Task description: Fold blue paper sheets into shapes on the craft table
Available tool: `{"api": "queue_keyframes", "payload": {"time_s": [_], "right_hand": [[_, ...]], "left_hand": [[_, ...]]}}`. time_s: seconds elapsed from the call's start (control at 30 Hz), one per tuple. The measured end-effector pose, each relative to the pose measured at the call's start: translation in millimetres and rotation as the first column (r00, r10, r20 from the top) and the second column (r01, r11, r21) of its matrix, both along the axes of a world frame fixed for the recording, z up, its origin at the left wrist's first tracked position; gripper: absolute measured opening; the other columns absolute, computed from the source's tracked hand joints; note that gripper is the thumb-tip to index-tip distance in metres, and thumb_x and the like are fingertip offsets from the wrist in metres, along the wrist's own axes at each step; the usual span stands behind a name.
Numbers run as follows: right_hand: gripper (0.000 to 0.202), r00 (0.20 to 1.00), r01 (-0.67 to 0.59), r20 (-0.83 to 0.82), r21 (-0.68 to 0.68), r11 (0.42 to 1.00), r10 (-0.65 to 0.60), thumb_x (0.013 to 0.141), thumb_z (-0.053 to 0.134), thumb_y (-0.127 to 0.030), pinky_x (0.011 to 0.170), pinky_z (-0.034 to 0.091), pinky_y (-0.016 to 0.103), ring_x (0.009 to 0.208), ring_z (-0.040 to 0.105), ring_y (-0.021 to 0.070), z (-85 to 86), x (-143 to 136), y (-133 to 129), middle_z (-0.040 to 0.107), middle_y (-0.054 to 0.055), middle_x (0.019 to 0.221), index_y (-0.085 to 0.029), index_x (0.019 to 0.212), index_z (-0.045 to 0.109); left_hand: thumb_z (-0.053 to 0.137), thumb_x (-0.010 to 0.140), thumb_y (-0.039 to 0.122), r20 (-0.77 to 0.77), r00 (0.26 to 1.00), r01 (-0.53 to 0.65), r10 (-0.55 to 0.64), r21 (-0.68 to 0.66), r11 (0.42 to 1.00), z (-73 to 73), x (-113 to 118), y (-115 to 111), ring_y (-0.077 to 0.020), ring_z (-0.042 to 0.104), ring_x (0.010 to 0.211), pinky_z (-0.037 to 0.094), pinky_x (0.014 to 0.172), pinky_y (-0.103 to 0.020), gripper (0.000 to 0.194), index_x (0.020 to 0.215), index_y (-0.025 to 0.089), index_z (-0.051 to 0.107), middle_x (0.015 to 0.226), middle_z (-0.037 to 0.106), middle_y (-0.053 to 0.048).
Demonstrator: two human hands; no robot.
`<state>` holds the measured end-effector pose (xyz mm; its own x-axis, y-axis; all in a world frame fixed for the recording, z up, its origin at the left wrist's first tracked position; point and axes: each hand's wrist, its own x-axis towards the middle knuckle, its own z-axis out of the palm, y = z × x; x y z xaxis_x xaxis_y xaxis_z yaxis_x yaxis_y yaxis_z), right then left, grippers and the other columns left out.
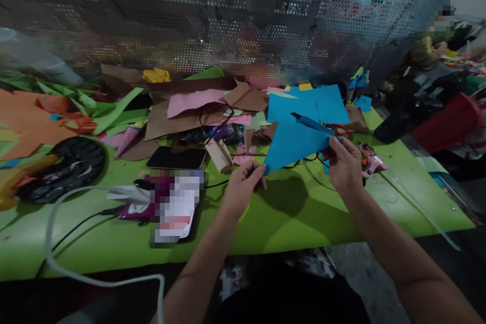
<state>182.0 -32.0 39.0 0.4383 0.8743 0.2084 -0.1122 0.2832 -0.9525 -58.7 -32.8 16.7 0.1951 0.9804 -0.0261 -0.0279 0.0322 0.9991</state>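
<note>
A blue paper piece (298,144), roughly triangular, is held up over the green table (281,233). My left hand (243,185) pinches its lower left corner between thumb and fingers. At its right end, my right hand (345,162) is closed on the paper's edge. A dark pointed blade (304,120) shows above the paper; whether my right hand also holds it I cannot tell. Behind lies a larger blue sheet (330,104).
A phone (186,207), a dark phone (176,158) and a wooden block (219,156) lie left of my hands. A white cable (51,228) loops at the left. Coloured paper scraps (195,101) line the perforated metal panel (212,35). A person (429,50) is at far right.
</note>
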Motion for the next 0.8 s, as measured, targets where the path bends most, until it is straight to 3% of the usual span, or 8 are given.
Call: {"api": "queue_keyframes", "payload": {"time_s": [0.13, 0.23, 0.33, 0.47, 0.57, 0.67, 0.73, 0.8], "right_hand": [[0.032, 0.998, 0.037, 0.058, 0.042, 0.998, -0.04, 0.078, 0.076, -0.052, 0.052, 0.045, 0.028, 0.055, 0.05, 0.0128, -0.3, 9.2, 2.2, 0.053, -0.002, 0.067, -0.024, 0.072, 0.061], [0.032, 0.999, 0.016, 0.039, 0.039, 0.999, -0.018, 0.076, 0.078, -0.052, 0.05, 0.044, 0.027, 0.055, 0.049, 0.0123, -0.2, 11.8, 3.2, 0.053, -0.003, 0.067, -0.024, 0.072, 0.061], [0.032, 0.997, -0.069, 0.033, -0.005, 0.998, 0.069, 0.074, 0.08, -0.05, 0.049, 0.043, 0.026, 0.054, 0.048, 0.0118, 1.5, 10.6, 2.6, 0.052, -0.003, 0.063, -0.023, 0.069, 0.063], [0.035, 0.944, -0.291, 0.136, -0.092, 0.952, 0.302, 0.074, 0.08, -0.051, 0.05, 0.043, 0.026, 0.055, 0.05, 0.0125, 12.8, 6.4, 1.9, 0.055, -0.002, 0.061, -0.021, 0.065, 0.065], [0.038, 0.837, -0.459, 0.241, -0.179, 0.87, 0.492, 0.074, 0.079, -0.056, 0.053, 0.045, 0.027, 0.058, 0.052, 0.0134, 30.8, 1.3, 2.8, 0.058, 0.0, 0.063, -0.019, 0.069, 0.069], [0.041, 0.766, -0.499, 0.365, -0.181, 0.847, 0.529, 0.076, 0.077, -0.057, 0.056, 0.044, 0.026, 0.059, 0.051, 0.0127, 50.1, -3.1, 5.2, 0.056, -0.001, 0.062, -0.019, 0.066, 0.067], [0.04, 0.788, -0.47, 0.382, -0.13, 0.873, 0.482, 0.077, 0.076, -0.058, 0.059, 0.044, 0.025, 0.062, 0.052, 0.0128, 58.1, -3.2, 8.2, 0.058, -0.001, 0.065, -0.019, 0.069, 0.067], [0.038, 0.823, -0.456, 0.334, -0.094, 0.885, 0.46, 0.078, 0.075, -0.058, 0.064, 0.047, 0.026, 0.07, 0.058, 0.014, 59.3, -0.4, 11.9, 0.064, 0.0, 0.075, -0.02, 0.08, 0.07]], "left_hand": [[0.066, 0.087, 0.047, 0.052, 0.984, -0.171, 0.168, 0.048, 0.984, -2.7, -2.4, 5.3, -0.0111, 0.051, 0.056, 0.041, 0.055, -0.024, 0.03, 0.073, 0.021, 0.059, 0.058, 0.058, 0.002], [0.065, 0.088, 0.049, 0.07, 0.972, -0.231, 0.224, 0.111, 0.967, 2.2, -2.5, 10.1, -0.0142, 0.062, 0.079, 0.05, 0.072, -0.026, 0.027, 0.092, 0.022, 0.065, 0.085, 0.068, -0.002], [0.062, 0.089, 0.05, -0.024, 0.985, -0.159, 0.169, 0.229, 0.96, 19.7, -1.1, 15.0, -0.0197, 0.063, 0.105, 0.051, 0.087, -0.031, 0.036, 0.114, 0.024, 0.064, 0.116, 0.068, -0.007], [0.07, 0.084, 0.049, -0.282, 0.957, 0.051, 0.066, 0.39, 0.919, 52.8, 6.9, 23.3, -0.0304, 0.048, 0.136, 0.045, 0.103, -0.041, 0.058, 0.136, 0.028, 0.056, 0.147, 0.054, -0.01], [0.074, 0.079, 0.046, -0.401, 0.914, 0.247, -0.067, 0.417, 0.875, 68.9, 18.6, 29.8, -0.0323, 0.053, 0.132, 0.043, 0.106, -0.042, 0.051, 0.126, 0.027, 0.066, 0.136, 0.064, -0.009], [0.071, 0.082, 0.041, -0.434, 0.876, 0.377, -0.209, 0.349, 0.858, 70.5, 30.0, 35.3, -0.0263, 0.068, 0.098, 0.05, 0.086, -0.036, 0.024, 0.096, 0.023, 0.076, 0.1, 0.076, -0.005], [0.069, 0.081, 0.039, -0.352, 0.913, 0.326, -0.207, 0.321, 0.889, 65.3, 34.8, 38.9, -0.021, 0.066, 0.078, 0.049, 0.07, -0.031, 0.019, 0.08, 0.02, 0.073, 0.08, 0.073, -0.003], [0.071, 0.078, 0.039, -0.167, 0.979, 0.162, -0.117, 0.292, 0.943, 57.9, 37.0, 43.4, -0.0173, 0.062, 0.069, 0.046, 0.062, -0.028, 0.019, 0.077, 0.019, 0.069, 0.073, 0.07, -0.001]]}}
